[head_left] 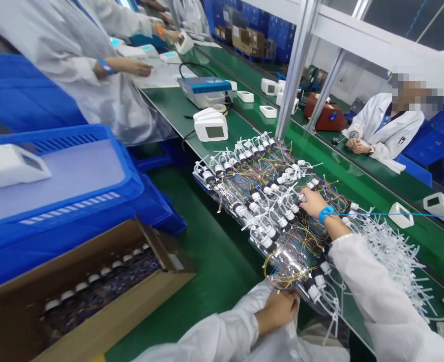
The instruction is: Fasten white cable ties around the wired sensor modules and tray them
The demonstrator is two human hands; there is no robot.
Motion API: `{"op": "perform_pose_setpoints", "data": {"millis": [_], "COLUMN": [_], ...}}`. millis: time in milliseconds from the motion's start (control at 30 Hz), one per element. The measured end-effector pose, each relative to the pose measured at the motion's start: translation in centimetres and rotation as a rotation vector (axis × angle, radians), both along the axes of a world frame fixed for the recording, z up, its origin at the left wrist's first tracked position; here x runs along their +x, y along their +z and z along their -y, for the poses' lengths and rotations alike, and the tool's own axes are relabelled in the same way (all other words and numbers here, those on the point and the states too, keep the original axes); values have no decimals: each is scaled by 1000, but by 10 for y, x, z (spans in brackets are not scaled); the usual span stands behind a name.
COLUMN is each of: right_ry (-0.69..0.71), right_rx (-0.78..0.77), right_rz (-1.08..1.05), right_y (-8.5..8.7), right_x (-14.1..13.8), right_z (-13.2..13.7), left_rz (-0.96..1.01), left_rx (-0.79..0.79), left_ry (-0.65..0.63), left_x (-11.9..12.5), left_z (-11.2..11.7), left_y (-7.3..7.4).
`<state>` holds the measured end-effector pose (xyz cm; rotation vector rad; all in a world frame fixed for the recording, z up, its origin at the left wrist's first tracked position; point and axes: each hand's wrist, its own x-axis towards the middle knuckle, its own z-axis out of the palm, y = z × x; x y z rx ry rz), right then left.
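Observation:
My right hand (314, 203), with a blue strap at its wrist, reaches over the clear plastic trays (232, 206). Its fingers are closed on a small white-capped pump (302, 197) in the rows. Similar pumps (269, 243) fill the trays, with white tubes, black bands and loose yellow, red and blue wires (310, 236). Low at the near tray edge is my left hand (281, 307), its fingers curled closed. What it holds, if anything, is hidden. White cable ties (391, 261) lie heaped on the bench right of my right forearm.
A cardboard box (131, 296) of similar parts stands at lower left, beside a blue crate (131, 176) with a white device. White monitors (211, 125) and a blue-topped instrument (202, 90) stand on the green bench. Co-workers sit at far left and right. A metal post (293, 70) rises behind the trays.

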<state>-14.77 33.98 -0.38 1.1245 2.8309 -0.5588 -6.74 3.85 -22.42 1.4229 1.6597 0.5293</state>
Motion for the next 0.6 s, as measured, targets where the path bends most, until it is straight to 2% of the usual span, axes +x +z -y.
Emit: {"op": "perform_pose_setpoints", "data": {"millis": [200,600], "right_ry": [-57,-90], "right_rx": [20,-20], "right_rz": [-28,-41], "right_y": [2,-4], "right_x": [-3,-9], "right_z": [4,-2], "left_rz": [-29,-8], "left_rx": [-82,-65], "left_ry": [52,138], "left_x": [-1,-2], "left_z": [0,-2], "left_y": [1,7]}}
